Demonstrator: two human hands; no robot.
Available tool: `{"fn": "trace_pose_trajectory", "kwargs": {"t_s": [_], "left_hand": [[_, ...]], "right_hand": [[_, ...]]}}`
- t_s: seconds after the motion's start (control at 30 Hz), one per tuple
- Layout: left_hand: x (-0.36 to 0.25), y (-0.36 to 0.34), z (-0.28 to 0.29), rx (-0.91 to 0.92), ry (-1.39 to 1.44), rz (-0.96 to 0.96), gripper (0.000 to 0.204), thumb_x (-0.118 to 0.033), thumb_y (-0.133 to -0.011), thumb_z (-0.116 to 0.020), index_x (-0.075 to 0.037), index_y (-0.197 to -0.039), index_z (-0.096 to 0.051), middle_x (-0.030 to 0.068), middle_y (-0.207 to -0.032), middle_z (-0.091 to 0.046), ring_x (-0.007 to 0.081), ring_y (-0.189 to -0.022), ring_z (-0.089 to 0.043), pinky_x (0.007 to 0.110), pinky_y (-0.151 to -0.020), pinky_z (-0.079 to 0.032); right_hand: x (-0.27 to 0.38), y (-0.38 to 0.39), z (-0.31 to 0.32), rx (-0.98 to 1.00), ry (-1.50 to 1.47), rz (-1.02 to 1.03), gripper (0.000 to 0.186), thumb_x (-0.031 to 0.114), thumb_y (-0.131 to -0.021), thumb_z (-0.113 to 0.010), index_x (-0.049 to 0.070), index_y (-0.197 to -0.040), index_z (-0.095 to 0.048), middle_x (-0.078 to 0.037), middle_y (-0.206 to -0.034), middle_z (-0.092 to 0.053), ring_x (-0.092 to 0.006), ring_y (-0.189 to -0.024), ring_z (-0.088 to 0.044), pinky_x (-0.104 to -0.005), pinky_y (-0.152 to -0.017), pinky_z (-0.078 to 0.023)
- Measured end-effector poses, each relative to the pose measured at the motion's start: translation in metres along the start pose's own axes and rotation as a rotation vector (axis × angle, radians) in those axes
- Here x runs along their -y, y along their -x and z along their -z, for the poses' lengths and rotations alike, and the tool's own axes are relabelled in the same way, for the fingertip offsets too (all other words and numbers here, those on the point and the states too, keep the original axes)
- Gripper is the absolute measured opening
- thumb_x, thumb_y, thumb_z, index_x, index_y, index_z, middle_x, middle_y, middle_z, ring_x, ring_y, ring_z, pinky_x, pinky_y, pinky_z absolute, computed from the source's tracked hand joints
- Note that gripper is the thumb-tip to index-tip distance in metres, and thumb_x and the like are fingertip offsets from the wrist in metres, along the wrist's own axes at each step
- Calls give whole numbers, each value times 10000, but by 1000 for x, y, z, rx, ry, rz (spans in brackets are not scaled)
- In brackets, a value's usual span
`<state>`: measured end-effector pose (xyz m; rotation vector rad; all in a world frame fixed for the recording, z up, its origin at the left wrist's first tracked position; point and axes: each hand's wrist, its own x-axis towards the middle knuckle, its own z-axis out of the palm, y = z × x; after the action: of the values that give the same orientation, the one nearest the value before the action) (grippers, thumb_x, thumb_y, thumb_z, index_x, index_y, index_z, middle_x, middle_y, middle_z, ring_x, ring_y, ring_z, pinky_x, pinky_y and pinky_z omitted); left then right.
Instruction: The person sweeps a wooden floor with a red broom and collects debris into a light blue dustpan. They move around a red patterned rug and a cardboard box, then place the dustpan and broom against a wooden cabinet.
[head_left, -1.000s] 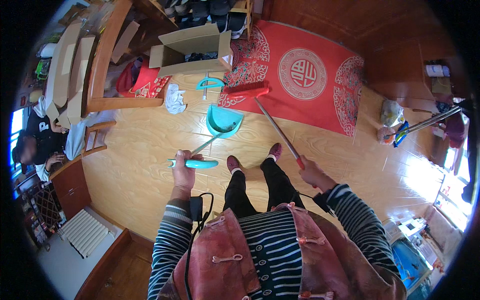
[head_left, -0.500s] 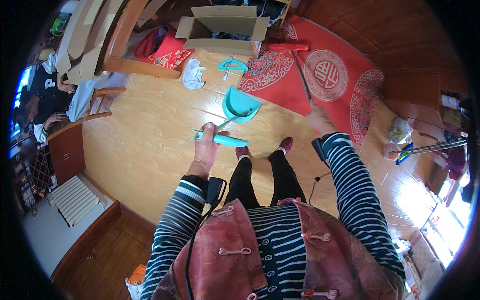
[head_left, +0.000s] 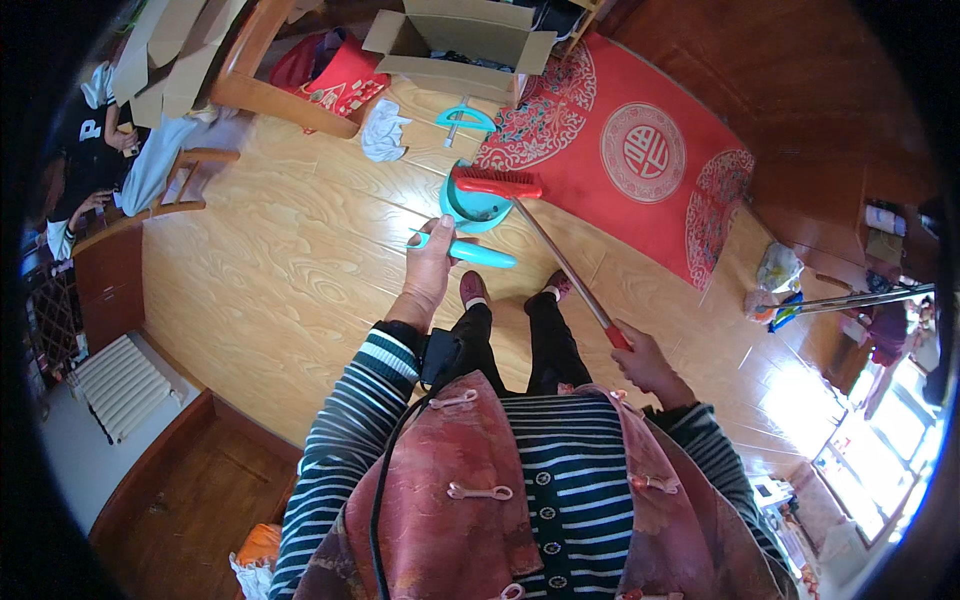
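Note:
My left hand (head_left: pixel 430 265) is closed round the turquoise handle of a long-handled dustpan (head_left: pixel 468 222). The pan rests on the wooden floor with some dark debris in it. My right hand (head_left: pixel 648 360) grips the red end of a broom's metal pole. That broom (head_left: pixel 497 183) has a red head, which lies over the far part of the dustpan and hides some of it. Its pole slants from the pan down to my right hand.
A red patterned mat (head_left: pixel 645 200) covers the floor at the far right. Beyond the pan lie a turquoise-handled tool (head_left: pixel 465 120) and a crumpled white cloth (head_left: pixel 384 130). An open cardboard box (head_left: pixel 460 50) stands behind. Another person (head_left: pixel 92 150) is at the left; a wooden chair (head_left: pixel 180 195) stands nearby.
My right hand has drawn back toward my body, bringing the broom head off the mat and over the dustpan. My left hand keeps hold of the dustpan handle.

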<state>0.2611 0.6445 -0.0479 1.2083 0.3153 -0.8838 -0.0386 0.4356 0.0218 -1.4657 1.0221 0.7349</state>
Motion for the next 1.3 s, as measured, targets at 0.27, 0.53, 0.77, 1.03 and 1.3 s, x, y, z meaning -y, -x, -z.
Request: {"fn": "trace_pose_trajectory", "kwargs": {"t_s": [0.27,0.53,0.77,1.03,1.3], "left_hand": [[-17,13,25,-9,-75,-17,339,-352,-920,-528,-21,-983,-562,73,-844,-627,207,-744,-664,283,-610,-504],[-29,14,44,-17,-27,-20,336,-350,-928,-515,-59,-770,-462,53,-716,-501,242,-682,-621,388,-670,-553],[-66,26,113,-62,132,-67,392,-412,-942,-463,-77,-740,-477,58,-742,-494,269,-776,-591,443,-770,-493],[-103,17,151,-48,221,-237,390,-428,-929,-486,-104,-714,-466,34,-707,-460,239,-771,-568,422,-769,-497],[-113,-2,169,-333,125,-168,303,-377,-907,-543,-76,-875,-531,60,-909,-574,229,-865,-606,367,-780,-505]], "right_hand": [[-7,-44,-41,-250,125,127,581,115,-837,-508,67,-1387,-326,-76,-632,-515,-172,-484,-524,-308,-443,-430],[21,-26,-71,14,12,24,570,106,-847,-510,73,-1388,-332,-30,-604,-498,-121,-431,-470,-265,-366,-373],[40,32,-31,-170,-286,-167,603,103,-848,-558,119,-1408,-336,8,-583,-468,-78,-418,-428,-224,-348,-339],[61,-49,5,-350,-623,-74,158,171,-887,-515,130,-1037,-492,16,-574,-433,-88,-437,-432,-229,-341,-309],[73,-120,102,-318,-728,-236,90,171,-890,-503,127,-879,-425,-14,-576,-448,-136,-453,-456,-272,-348,-327]]}}
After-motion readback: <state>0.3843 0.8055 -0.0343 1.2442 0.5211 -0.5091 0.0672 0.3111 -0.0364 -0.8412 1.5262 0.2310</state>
